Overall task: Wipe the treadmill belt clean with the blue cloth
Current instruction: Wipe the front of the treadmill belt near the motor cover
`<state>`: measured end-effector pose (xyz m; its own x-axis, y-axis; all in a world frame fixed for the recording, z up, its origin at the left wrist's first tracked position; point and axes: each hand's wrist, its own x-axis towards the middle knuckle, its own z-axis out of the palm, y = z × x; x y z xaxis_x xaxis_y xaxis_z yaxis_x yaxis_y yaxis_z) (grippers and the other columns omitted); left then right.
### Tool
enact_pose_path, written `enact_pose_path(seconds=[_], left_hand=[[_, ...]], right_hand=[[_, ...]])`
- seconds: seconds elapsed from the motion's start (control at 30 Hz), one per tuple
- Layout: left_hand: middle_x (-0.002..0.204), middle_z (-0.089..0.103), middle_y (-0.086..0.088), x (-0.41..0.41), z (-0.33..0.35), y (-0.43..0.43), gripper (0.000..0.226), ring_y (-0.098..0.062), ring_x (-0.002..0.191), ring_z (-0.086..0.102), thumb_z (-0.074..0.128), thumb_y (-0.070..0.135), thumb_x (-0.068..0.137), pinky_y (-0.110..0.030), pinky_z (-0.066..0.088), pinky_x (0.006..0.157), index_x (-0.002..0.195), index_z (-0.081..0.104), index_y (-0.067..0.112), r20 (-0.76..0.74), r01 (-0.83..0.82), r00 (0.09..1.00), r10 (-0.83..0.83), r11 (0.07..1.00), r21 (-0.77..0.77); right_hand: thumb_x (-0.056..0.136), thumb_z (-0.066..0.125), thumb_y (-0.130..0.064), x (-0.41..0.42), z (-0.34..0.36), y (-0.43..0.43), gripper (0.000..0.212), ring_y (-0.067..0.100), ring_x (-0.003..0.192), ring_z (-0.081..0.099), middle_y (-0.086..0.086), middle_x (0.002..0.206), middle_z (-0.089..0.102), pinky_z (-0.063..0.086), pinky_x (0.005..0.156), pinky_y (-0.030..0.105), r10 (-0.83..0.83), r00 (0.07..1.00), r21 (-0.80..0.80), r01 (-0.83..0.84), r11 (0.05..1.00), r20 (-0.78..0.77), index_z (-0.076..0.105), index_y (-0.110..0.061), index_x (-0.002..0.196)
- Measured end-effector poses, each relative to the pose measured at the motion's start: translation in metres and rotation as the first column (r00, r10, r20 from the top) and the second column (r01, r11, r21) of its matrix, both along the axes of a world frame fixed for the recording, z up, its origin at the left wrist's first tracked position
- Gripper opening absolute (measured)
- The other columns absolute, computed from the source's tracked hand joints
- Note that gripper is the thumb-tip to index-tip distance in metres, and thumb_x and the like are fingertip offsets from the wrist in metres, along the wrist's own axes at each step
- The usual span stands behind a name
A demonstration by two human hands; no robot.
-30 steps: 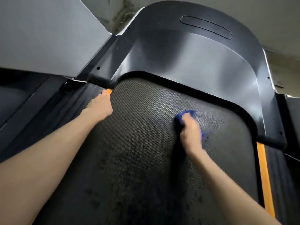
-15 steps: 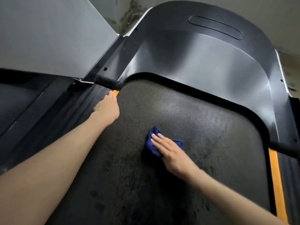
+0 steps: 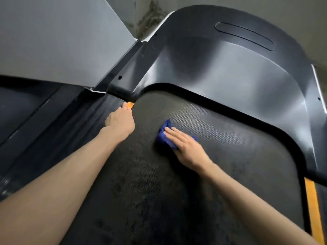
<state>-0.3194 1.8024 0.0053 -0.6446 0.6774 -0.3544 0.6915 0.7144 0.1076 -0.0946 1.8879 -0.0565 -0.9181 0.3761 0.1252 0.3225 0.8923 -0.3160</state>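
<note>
head view | blue cloth (image 3: 165, 137) bunched on the treadmill belt (image 3: 230, 165), mid-width, near its far end | right hand (image 3: 187, 149) flat on the cloth, fingers straight and together, pressing | left hand (image 3: 120, 121) on the belt's left edge, fingertips at the orange strip (image 3: 130, 104); finger curl cannot be told | black motor cover (image 3: 230, 71) beyond

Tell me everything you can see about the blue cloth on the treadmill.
The blue cloth is a small, deep-blue rag, soft and bunched into folds. It lies on the dark, textured treadmill belt, near its front end. The right hand presses flat on it, palm down, and hides its middle. Blue shows ahead of the hand and on both sides of it.
</note>
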Motion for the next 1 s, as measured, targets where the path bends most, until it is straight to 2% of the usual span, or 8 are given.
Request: enact_pose_path(seconds=[0.17, 0.3, 0.43, 0.53, 0.63, 0.77, 0.87, 1.0], left_hand=[[0.142, 0.040, -0.016, -0.003, 0.016, -0.007, 0.059, -0.036, 0.121, 0.048, 0.040, 0.007, 0.091, -0.041, 0.040, 0.093, 0.146, 0.020, 0.008, -0.039, 0.094, 0.995, -0.095, 0.995, -0.016], [0.149, 0.034, -0.009, -0.008, 0.021, -0.031, 0.065, -0.033, 0.126, 0.044, 0.041, -0.003, 0.085, -0.039, 0.038, 0.098, 0.146, 0.027, 0.016, 0.094, 0.131, 0.984, -0.149, 0.976, 0.174], [0.156, 0.019, -0.006, -0.007, 0.023, -0.059, 0.064, -0.025, 0.141, 0.024, 0.054, -0.006, 0.083, -0.035, 0.026, 0.113, 0.142, 0.035, 0.010, 0.044, 0.129, 0.988, -0.147, 0.952, 0.277], [0.147, 0.037, -0.007, -0.010, 0.021, -0.078, 0.055, -0.021, 0.134, 0.036, 0.059, 0.001, 0.084, -0.034, 0.020, 0.114, 0.136, 0.044, 0.011, -0.051, 0.164, 0.986, -0.157, 0.965, 0.206], [0.153, 0.026, 0.000, -0.010, 0.023, -0.085, 0.058, -0.018, 0.133, 0.039, 0.049, 0.002, 0.088, -0.037, 0.014, 0.116, 0.143, 0.034, 0.013, -0.044, 0.245, 0.969, -0.243, 0.968, 0.055], [0.157, 0.012, 0.007, -0.012, 0.031, -0.085, 0.062, -0.019, 0.136, 0.033, 0.037, 0.000, 0.090, -0.039, 0.012, 0.116, 0.148, 0.024, 0.018, 0.000, 0.238, 0.971, -0.238, 0.971, -0.017], [0.158, 0.008, 0.002, -0.011, 0.034, -0.085, 0.065, -0.025, 0.138, 0.029, 0.036, -0.001, 0.091, -0.041, 0.017, 0.114, 0.150, 0.014, 0.018, 0.052, 0.230, 0.973, -0.226, 0.970, -0.078], [0.156, 0.019, -0.005, -0.011, 0.039, -0.081, 0.065, -0.030, 0.135, 0.034, 0.033, -0.004, 0.092, -0.040, 0.026, 0.110, 0.150, 0.012, 0.017, 0.051, 0.215, 0.976, -0.210, 0.969, -0.125]], right_hand=[[0.087, 0.041, -0.008, -0.010, 0.009, 0.062, 0.047, 0.037, 0.136, 0.032, 0.019, 0.144, 0.042, 0.014, 0.112, 0.039, -0.795, 0.605, -0.092, 0.791, 0.605, -0.031, 0.049, 0.002, 0.132], [0.077, 0.052, -0.002, -0.050, 0.003, -0.041, 0.045, 0.042, 0.123, 0.048, 0.023, 0.129, 0.055, 0.027, 0.107, 0.035, -0.273, 0.953, -0.111, 0.260, 0.959, -0.130, 0.057, 0.005, 0.121], [0.077, 0.039, -0.009, -0.032, -0.004, -0.039, 0.058, 0.026, 0.135, 0.037, 0.011, 0.143, 0.045, 0.026, 0.114, 0.034, 0.265, 0.964, 0.059, -0.264, 0.963, -0.003, 0.049, -0.003, 0.134], [0.083, 0.038, 0.002, -0.044, 0.004, 0.026, 0.055, 0.034, 0.140, 0.028, 0.013, 0.149, 0.035, 0.018, 0.115, 0.039, -0.235, 0.972, -0.023, 0.235, 0.972, 0.003, 0.044, -0.004, 0.138], [0.087, 0.036, -0.003, -0.077, 0.016, 0.030, 0.040, 0.040, 0.132, 0.034, 0.019, 0.137, 0.046, 0.021, 0.110, 0.039, -0.680, 0.732, -0.243, 0.669, 0.703, 0.047, 0.055, 0.003, 0.122], [0.076, 0.043, -0.009, -0.086, 0.005, -0.082, 0.049, 0.032, 0.126, 0.047, 0.015, 0.131, 0.056, 0.032, 0.109, 0.040, -0.057, 0.997, -0.265, 0.043, 0.963, -0.045, 0.060, -0.004, 0.122], [0.084, 0.047, -0.005, -0.070, 0.010, -0.096, 0.052, 0.022, 0.139, 0.032, 0.007, 0.146, 0.042, 0.018, 0.116, 0.030, 0.538, 0.840, -0.123, -0.528, 0.841, 0.074, 0.049, -0.008, 0.136], [0.083, 0.034, -0.002, -0.108, 0.012, -0.010, 0.050, 0.035, 0.134, 0.038, 0.017, 0.141, 0.045, 0.023, 0.114, 0.037, 0.029, 0.998, -0.032, -0.030, 0.999, -0.049, 0.054, -0.003, 0.129]])
